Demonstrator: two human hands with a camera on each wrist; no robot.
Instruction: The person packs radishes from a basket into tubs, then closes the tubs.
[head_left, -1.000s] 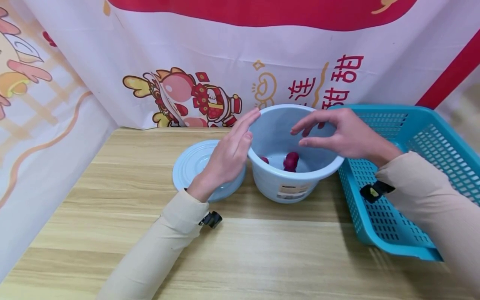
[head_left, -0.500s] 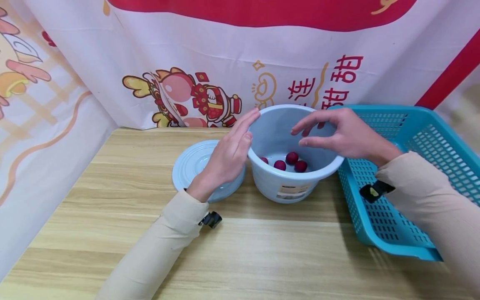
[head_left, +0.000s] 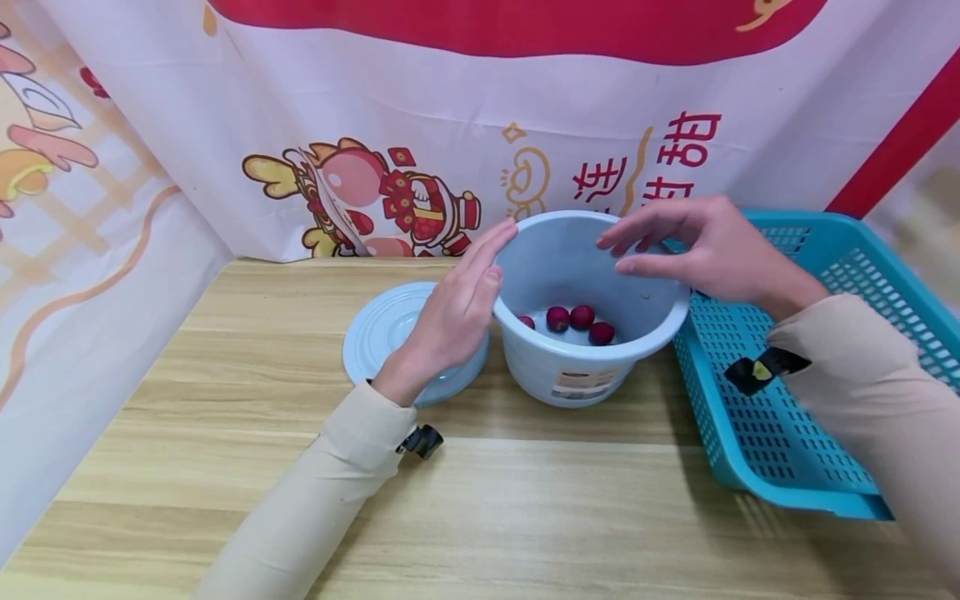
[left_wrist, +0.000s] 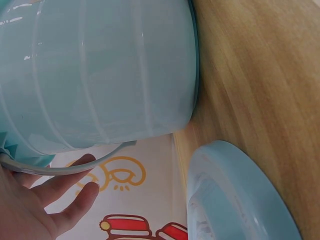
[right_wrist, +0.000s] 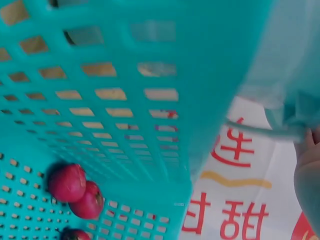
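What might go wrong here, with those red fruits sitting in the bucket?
The bucket might tip or slide if the left hand at its rim presses too hard. The loose red fruits on its bottom could roll and knock together. The right sleeve hangs over the basket, so it might catch the edge.

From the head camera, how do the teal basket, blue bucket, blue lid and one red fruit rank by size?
Teal basket, partly out of frame
Blue bucket
Blue lid, partly hidden by the left hand
Red fruits, each smallest; they look alike, so unranked among themselves
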